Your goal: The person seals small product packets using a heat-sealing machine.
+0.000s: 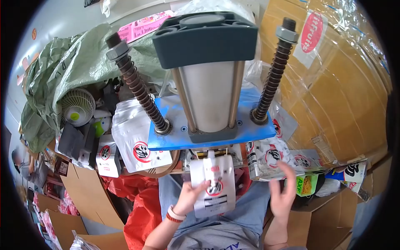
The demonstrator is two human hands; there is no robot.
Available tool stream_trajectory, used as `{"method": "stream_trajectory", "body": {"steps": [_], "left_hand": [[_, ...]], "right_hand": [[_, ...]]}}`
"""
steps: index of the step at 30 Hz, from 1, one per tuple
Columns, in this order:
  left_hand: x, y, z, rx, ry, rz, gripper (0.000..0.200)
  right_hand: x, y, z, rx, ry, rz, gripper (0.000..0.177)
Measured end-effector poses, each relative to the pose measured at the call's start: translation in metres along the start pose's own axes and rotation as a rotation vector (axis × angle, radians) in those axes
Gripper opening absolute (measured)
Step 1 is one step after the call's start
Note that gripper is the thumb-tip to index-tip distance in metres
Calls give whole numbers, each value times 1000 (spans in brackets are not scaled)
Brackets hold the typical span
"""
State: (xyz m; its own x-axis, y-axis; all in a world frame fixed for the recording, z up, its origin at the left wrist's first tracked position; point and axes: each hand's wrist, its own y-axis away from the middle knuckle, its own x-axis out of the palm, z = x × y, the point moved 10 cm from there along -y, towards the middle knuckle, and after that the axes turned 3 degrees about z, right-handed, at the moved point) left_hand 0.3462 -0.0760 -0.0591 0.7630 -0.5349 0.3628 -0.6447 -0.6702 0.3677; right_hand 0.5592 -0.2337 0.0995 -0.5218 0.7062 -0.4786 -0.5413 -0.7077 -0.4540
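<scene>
My left hand (192,196) grips the left edge of a silver-white printed pouch (223,196), thumb on top, the other fingers partly hidden. The pouch bears a red circle with a black character, and its upper end lies at the opening under the press's blue plate (183,139). Off to the right, my right hand (282,192) is raised with fingers apart and nothing in it. Just beyond those fingers lies a pile of similar printed pouches (260,160). Left of the press, another stack of silver pouches (132,125) fans out on the bench.
A large air cylinder (206,96) stands over the plate between two spring-wrapped rods (141,85). Back left are a small fan (78,107) and a green sheet (79,54). A big plastic-wrapped carton (333,91) fills the right. Red cloth (143,204) hangs left of my legs.
</scene>
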Motion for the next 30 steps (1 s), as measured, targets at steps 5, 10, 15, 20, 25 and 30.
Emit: {"method": "stream_trajectory", "body": {"steps": [5,10,15,20,25,30], "left_hand": [[2,-30,-11,-24,147,42,25],[-43,-30,-44,262,-471,-141,37],[-144,0,-89,356,-1677,-605,110],[-109,68,-97,659,-1275,-513,42],[-23,113,-116,900,-1244,-453,39],[47,139,-122,1012,-1284,12,36]], "right_hand": [[53,-10,-68,-16,692,218,25],[47,10,-54,91,255,338,24],[27,31,-96,328,-546,-4,25],[9,27,-4,-9,-398,48,38],[50,22,109,-519,98,133,45],[51,46,143,-763,-17,304,41]]}}
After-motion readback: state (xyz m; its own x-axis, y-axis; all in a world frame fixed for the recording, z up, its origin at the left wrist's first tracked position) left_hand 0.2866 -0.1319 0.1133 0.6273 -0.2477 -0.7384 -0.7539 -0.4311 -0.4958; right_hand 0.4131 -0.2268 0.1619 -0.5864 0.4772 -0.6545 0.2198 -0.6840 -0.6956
